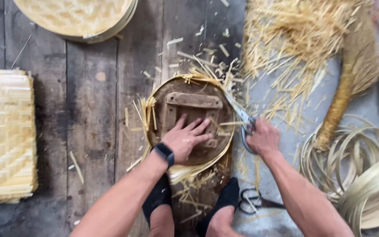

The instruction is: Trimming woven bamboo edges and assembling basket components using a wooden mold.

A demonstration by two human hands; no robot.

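Soft even daylight, faint shadows, slight motion blur, no glare.

A stack of square woven bamboo mats [5,136] lies at the left edge on the dark wooden planks [91,109]. At the top, partly cut off, rests a round woven bamboo tray [77,17]. A heap of pale bamboo trimmings [294,35] spreads across the upper right, with loose slivers scattered over the boards around it. Just right of the heap lies a straw hand broom [347,83], its handle slanting down and left. Coiled bamboo strips [365,175] pile up at the lower right. A second pair of dark-handled scissors [253,201] lies at the bottom, half under slivers.
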